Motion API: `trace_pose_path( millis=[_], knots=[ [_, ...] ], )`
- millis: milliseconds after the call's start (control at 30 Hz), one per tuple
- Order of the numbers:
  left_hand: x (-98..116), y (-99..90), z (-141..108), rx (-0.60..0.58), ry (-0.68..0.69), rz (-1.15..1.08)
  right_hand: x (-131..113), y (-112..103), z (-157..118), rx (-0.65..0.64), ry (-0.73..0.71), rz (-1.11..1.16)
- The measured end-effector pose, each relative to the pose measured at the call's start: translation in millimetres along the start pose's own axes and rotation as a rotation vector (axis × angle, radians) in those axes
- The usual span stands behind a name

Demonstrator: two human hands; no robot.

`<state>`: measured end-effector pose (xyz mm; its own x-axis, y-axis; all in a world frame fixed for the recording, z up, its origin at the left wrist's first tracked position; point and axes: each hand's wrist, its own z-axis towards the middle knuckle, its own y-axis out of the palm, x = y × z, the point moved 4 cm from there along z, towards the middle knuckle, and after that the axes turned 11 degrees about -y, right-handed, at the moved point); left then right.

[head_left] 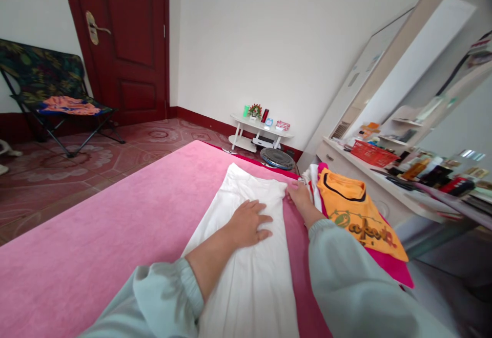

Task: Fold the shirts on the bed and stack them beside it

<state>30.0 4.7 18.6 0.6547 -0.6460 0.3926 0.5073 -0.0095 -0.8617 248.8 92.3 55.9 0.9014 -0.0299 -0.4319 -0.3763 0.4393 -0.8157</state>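
Observation:
A long white garment [265, 276] lies lengthwise on the pink bed cover [126, 225], with soft creases running down it; its exact kind is unclear. My left hand [249, 224] rests flat on its upper part, fingers spread. At the garment's far right corner, my right hand [300, 198] has its fingers closed on the edge. Just beyond that hand is a stack of folded clothes, topped by an orange T-shirt [351, 207] with printed lettering and a dark neckline. Both my forearms are in pale green sleeves.
A white dresser [330, 156] with a red basket [372, 153] and several bottles stands at the right. Beyond the bed are a low white table [246, 123] and a round dark object [277, 157]. A folding chair [49, 79] holding orange cloth stands left, near a red door [126, 36].

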Motion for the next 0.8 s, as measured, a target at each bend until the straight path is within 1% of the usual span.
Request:
trace_pose_path(
  millis=[133,233,333,400,500,533,600,633,700,733,767,800],
  knots=[
    [-0.1,-0.1,1.7,-0.004,-0.021,0.017,13.3,23.3,16.1,-0.04,0.018,-0.032],
    [0.8,-2.7,2.7,0.001,-0.056,0.022,20.4,34.5,26.9,-0.068,0.015,-0.067],
    [-2.4,-5.9,3.5,0.046,-0.161,0.044,19.8,38.2,32.2,-0.052,-0.001,-0.109],
    [-7.6,-7.7,3.8,0.092,-0.282,0.071,12.8,36.8,30.0,-0.015,-0.026,-0.138],
    [-15.6,-8.1,4.3,0.147,-0.451,0.121,-8.1,32.1,18.0,0.058,-0.087,-0.171],
    [-17.3,-7.5,4.7,0.152,-0.485,0.137,-17.6,31.0,12.4,0.085,-0.13,-0.177],
    [-19.2,-6.0,5.6,0.148,-0.528,0.165,-38.3,32.4,0.4,0.111,-0.263,-0.176],
    [-19.7,-5.6,5.9,0.143,-0.548,0.176,-48.3,36.5,-5.6,0.078,-0.352,-0.175],
    [-20.4,-5.8,6.2,0.132,-0.589,0.194,-64.1,50.3,-16.5,-0.079,-0.519,-0.174],
    [-21.0,-6.3,6.0,0.125,-0.613,0.201,-68.8,58.1,-21.3,-0.175,-0.571,-0.177],
    [-22.0,-7.1,5.8,0.118,-0.639,0.206,-71.8,65.2,-25.3,-0.261,-0.597,-0.185],
    [-23.1,-7.8,5.5,0.111,-0.661,0.208,-73.8,70.4,-28.6,-0.322,-0.6,-0.195]
  ],
)
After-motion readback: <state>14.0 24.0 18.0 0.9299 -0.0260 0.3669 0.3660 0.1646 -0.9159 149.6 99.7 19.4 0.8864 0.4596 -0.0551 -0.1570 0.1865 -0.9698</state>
